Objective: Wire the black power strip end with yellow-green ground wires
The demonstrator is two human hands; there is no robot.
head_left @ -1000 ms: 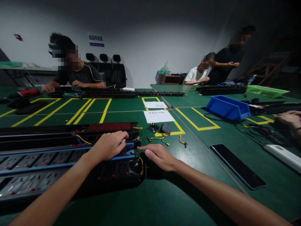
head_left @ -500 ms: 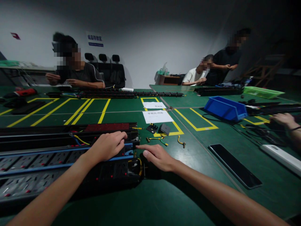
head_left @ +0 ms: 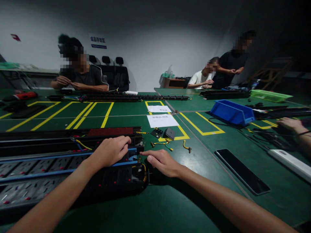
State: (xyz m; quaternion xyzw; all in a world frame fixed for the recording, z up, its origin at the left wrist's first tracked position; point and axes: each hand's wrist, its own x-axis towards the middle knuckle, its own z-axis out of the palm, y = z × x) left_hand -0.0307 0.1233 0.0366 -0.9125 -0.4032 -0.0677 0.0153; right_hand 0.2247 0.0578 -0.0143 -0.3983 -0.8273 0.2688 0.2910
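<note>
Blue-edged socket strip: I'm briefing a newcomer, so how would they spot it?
On the green table, long strips lie side by side at near left. The socket strip passes beneath the wearer's left hand; no neighbour has its bright blue edges.

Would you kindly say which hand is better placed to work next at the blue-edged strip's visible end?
Probably the right hand: its index finger is at that end; the left hand lies over the strip.

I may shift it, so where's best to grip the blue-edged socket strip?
Probably at the right end of the blue-edged socket strip, coming from the right: it is long, and the black strip in front and the black channel behind crowd its sides.
</note>
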